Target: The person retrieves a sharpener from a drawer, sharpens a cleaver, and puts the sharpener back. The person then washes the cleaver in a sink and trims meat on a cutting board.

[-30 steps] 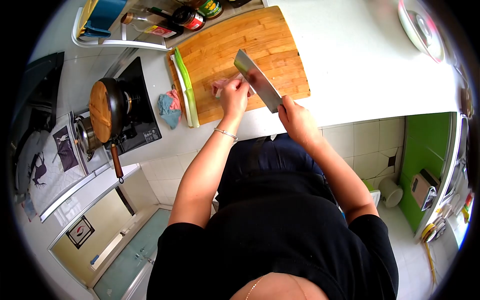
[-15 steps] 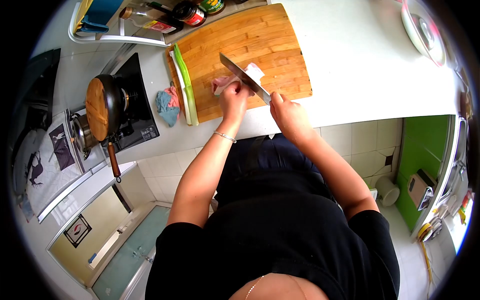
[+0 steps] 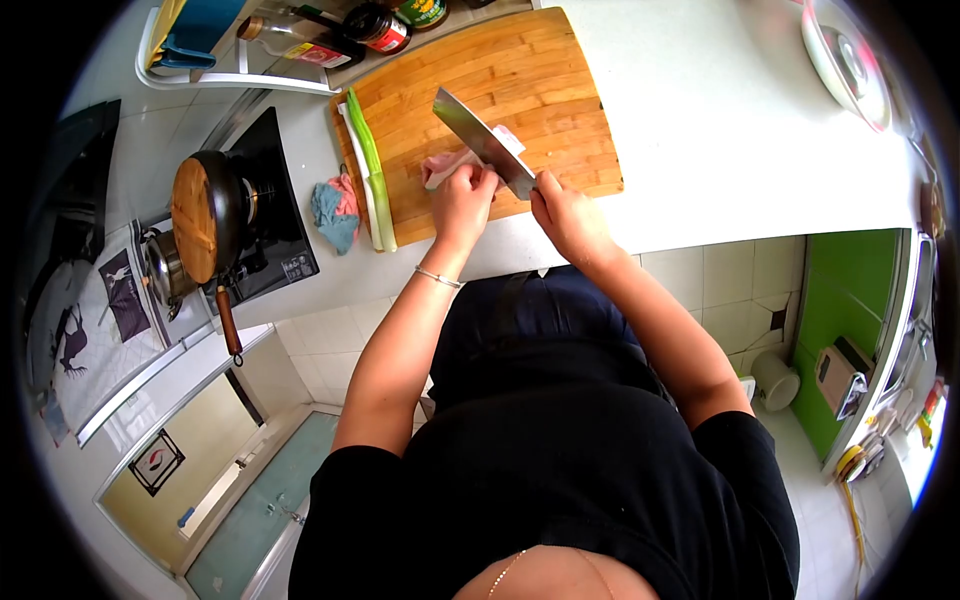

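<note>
A wide-bladed cleaver (image 3: 483, 143) is gripped by its handle in my right hand (image 3: 572, 222), its blade slanting up and left over a wooden cutting board (image 3: 530, 75). Under and beside the blade lies a piece of pale pink raw meat (image 3: 440, 167), partly hidden by the cleaver and my fingers. My left hand (image 3: 462, 208) has its fingers curled and pressed on the meat, close against the blade. Along the board's left side rest green onion stalks (image 3: 371, 170), white and green.
Left of the board, a blue and pink cloth (image 3: 337, 212) lies on the counter near a stove bearing a lidded pan (image 3: 195, 218). Bottles and jars (image 3: 378, 27) line a rack behind the board. A bowl (image 3: 845, 62) stands at the far right.
The cleaver has tipped, showing more of its blade face, and its tip sits slightly higher and farther left. My right hand has shifted a little up and left; my left hand barely moved.
</note>
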The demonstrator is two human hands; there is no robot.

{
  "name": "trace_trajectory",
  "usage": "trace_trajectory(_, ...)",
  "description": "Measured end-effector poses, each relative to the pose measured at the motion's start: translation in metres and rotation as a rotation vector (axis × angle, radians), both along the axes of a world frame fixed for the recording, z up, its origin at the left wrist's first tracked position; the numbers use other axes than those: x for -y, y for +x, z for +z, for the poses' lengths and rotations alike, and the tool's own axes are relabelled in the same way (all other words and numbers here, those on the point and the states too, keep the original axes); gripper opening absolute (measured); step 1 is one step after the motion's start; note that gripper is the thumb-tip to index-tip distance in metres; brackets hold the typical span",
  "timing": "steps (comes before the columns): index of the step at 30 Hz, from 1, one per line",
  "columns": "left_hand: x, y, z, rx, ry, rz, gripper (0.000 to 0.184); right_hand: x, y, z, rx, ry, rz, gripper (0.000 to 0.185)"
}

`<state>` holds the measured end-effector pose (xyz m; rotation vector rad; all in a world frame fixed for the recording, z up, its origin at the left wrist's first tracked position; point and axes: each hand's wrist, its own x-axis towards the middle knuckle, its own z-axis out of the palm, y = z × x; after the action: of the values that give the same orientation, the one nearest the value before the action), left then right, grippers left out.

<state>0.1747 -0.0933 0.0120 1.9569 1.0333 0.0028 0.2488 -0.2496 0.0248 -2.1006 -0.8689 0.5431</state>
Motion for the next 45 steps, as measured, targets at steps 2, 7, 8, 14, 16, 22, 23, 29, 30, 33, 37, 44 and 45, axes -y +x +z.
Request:
trace_trajectory(2,-0.001,0.002,0.003,-0.053,0.086,-0.055,0.028,0.001,-0.001,0.001,-0.002,0.009,-0.005,0.012)
trace_trajectory(7,-0.010,0.010,0.009,-0.198,0.019,-0.185,0.027,0.002,-0.001,0.001,-0.027,0.057,0.022,0.014)
trace_trajectory(8,-0.010,0.011,0.009,-0.196,0.022,-0.182,0.027,0.002,-0.002,-0.001,-0.025,0.059,0.025,0.014)
trace_trajectory(14,-0.009,0.005,0.007,-0.070,-0.234,-0.092,0.024,0.005,0.000,-0.005,-0.001,0.066,0.012,0.012)
trace_trajectory(16,-0.013,0.000,0.000,-0.034,-0.233,-0.078,0.026,0.005,0.002,-0.004,-0.036,0.079,0.024,0.011)
trace_trajectory(22,-0.011,-0.005,-0.007,0.001,-0.173,0.010,0.023,0.014,-0.005,0.005,-0.007,0.084,0.028,0.011)
trace_trajectory(23,-0.012,-0.005,-0.009,0.002,-0.173,0.009,0.023,0.015,-0.007,0.006,-0.006,0.083,0.028,0.011)
trace_trajectory(29,-0.016,-0.016,-0.036,0.070,-0.072,0.007,0.025,0.010,-0.016,0.005,-0.036,0.038,-0.001,0.011)
trace_trajectory(30,-0.018,-0.017,-0.039,0.086,-0.087,0.019,0.025,0.008,-0.015,0.006,-0.044,0.021,0.008,0.012)
trace_trajectory(33,-0.027,-0.020,-0.042,0.102,-0.085,0.022,0.025,0.001,-0.017,0.008,-0.050,-0.005,0.016,0.012)
trace_trajectory(37,-0.031,-0.021,-0.043,0.117,-0.049,0.033,0.025,-0.008,-0.022,0.010,0.007,-0.015,0.009,0.012)
trace_trajectory(44,-0.041,-0.020,-0.048,0.249,0.169,-0.208,0.021,-0.024,-0.021,0.009,0.024,-0.043,-0.024,0.011)
trace_trajectory(45,-0.042,-0.019,-0.047,0.204,0.141,-0.188,0.021,-0.027,-0.020,0.009,0.030,-0.047,-0.023,0.011)
